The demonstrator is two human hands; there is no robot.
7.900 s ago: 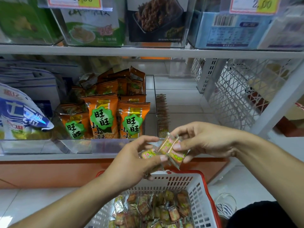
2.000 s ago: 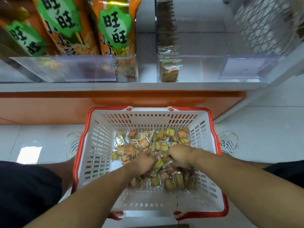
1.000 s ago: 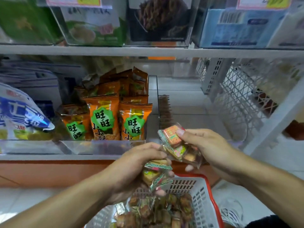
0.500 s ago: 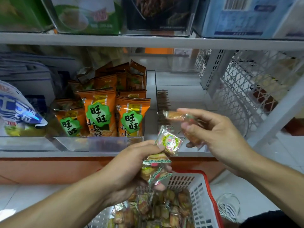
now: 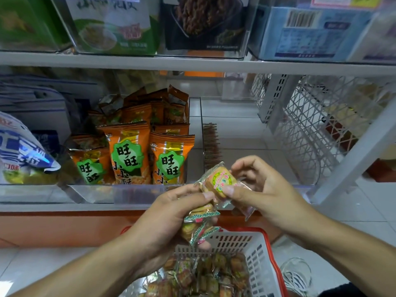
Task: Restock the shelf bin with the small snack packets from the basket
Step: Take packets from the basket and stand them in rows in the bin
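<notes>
A small bunch of snack packets (image 5: 200,224) is gripped in the left hand (image 5: 169,219), just above the basket (image 5: 257,258), which is piled with more of them. One packet (image 5: 217,181) is pinched by the right hand (image 5: 263,189), thumb on its front, at the front edge of the shelf (image 5: 64,207). The clear bin (image 5: 246,133) behind is only lined with a thin row along its left wall.
</notes>
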